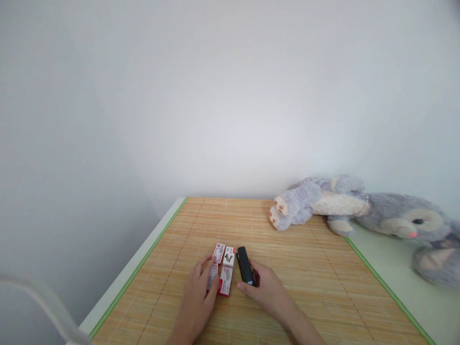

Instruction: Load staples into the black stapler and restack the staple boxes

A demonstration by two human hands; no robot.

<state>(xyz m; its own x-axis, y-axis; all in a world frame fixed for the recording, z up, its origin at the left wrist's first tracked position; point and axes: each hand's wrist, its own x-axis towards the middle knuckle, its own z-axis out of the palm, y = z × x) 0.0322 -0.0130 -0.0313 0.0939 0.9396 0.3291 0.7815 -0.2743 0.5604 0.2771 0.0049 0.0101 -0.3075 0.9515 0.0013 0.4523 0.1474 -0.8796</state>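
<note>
Four small pink-and-white boxes lie close together on the bamboo mat: an upper left box, an upper right box with a dark stapler-like picture, a lower right box and a lower left box. My left hand rests against their left side, fingers apart, its index finger and thumb either side of the lower left box, which it partly covers. Just right of them is a black stapler, lying lengthwise away from me. My right hand holds its near end between thumb and fingers.
The bamboo mat with green edging covers a pale table. A large grey plush toy lies along the back right, against the white wall. A blurred pale curved strip crosses the lower left.
</note>
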